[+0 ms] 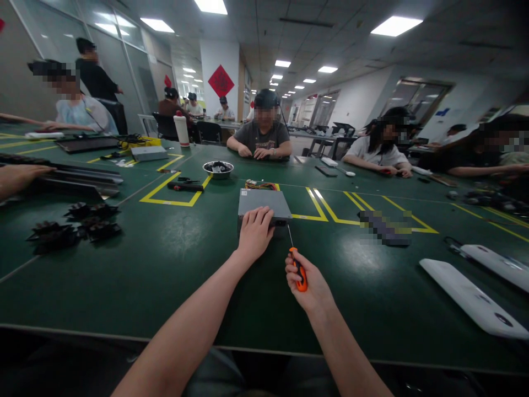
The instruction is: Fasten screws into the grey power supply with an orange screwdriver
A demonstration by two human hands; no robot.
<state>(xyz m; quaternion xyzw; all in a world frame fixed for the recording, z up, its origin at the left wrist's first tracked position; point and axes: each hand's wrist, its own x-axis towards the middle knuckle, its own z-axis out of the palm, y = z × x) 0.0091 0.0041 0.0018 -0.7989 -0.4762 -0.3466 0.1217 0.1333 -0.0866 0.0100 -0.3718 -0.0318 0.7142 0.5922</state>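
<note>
A grey metal computer power supply (264, 199) lies on the green table in front of me, its coloured cables (261, 186) bunched behind it. My left hand (257, 231) grips its front edge, fingers laid over the top and thumb out of sight. In my right hand (308, 275) is a screwdriver (300, 274) with an orange and black handle, the fingers wrapped round it. Its thin shaft points away from me, and the tip is at the power supply's front right corner, beside the socket. I cannot tell whether the tip sits in a screw.
A metal bowl (218, 169) of small dark parts stands behind to the left. Black fan-like parts (76, 226) and another person's hand (22, 179) are at left. White devices (471, 292) lie at right, near a dark blurred object (386, 227). Several people sit around the table.
</note>
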